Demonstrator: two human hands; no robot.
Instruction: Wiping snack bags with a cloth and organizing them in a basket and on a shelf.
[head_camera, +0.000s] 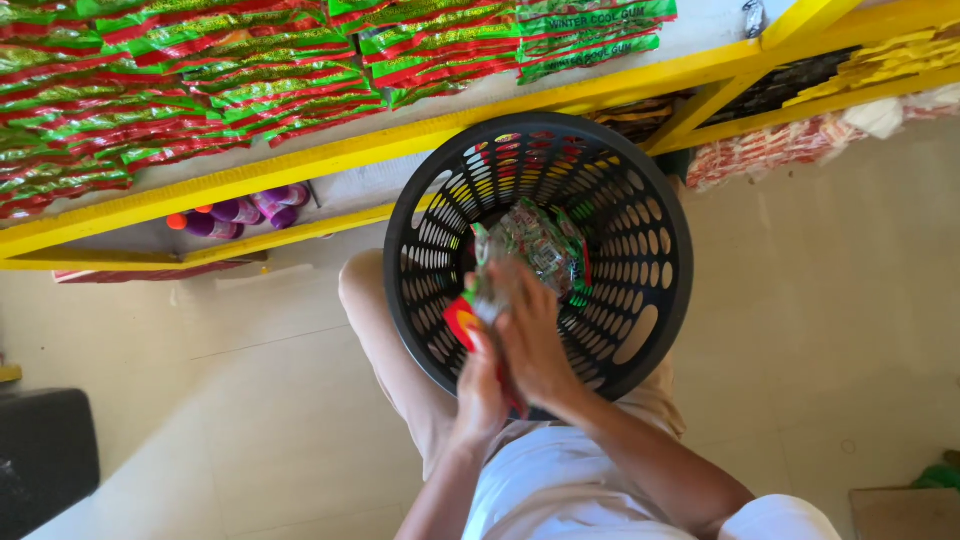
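My right hand (535, 340) wraps over a bundle of small sweet packets (535, 250), fingers closed on its near end; my left hand (480, 385) grips the same bundle from below, thumb beside a red packet (460, 322). The bundle hangs just inside the mouth of the black slotted basket (650, 300), which rests against my knee (365, 280).

To handle this well, I judge both hands should keep hold together, since the glossy wrappers look slippery and loose packets could slide out between the fingers. Keeping the bundle over the middle of the basket means anything that drops lands inside, not on the pale floor (250, 400).

Beyond the basket runs the yellow shelf rail (300, 165); purple bottles (250, 212) lie under it. Farthest, rows of green-and-red packets (180, 90) fill the shelf top.
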